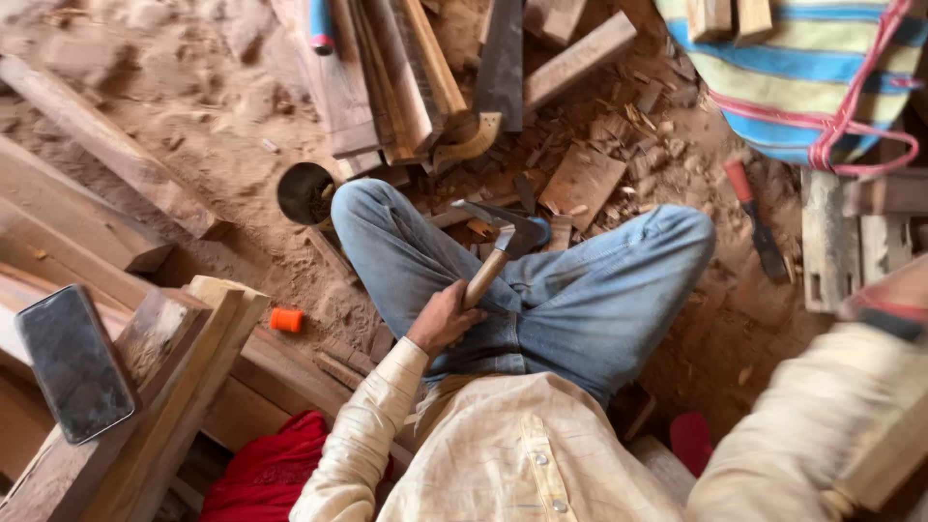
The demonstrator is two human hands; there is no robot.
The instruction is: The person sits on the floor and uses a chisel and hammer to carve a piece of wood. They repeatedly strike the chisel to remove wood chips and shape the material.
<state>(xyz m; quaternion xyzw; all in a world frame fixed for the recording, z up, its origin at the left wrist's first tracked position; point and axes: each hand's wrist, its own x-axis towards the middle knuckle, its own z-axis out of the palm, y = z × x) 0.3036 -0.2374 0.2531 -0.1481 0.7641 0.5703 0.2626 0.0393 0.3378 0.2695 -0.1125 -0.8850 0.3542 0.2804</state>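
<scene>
I sit cross-legged in blue jeans (580, 300) on a sawdust floor. My left hand (443, 319) grips the wooden handle of a hammer (503, 242), whose dark steel head lies over my knees, pointing left. My right arm, in a pale sleeve, reaches toward the right edge. There my right hand (904, 285) is blurred and partly cut off, and what it holds is unclear. A pale wood block (889, 454) shows just below that sleeve.
A dark phone (72, 362) lies on a wooden frame at the left. An orange cap (286, 319), a round dark tin (304, 191) and planks (387, 77) lie ahead. A red-handled chisel (754, 217), a striped bag (802, 77) and wood scraps are at the right.
</scene>
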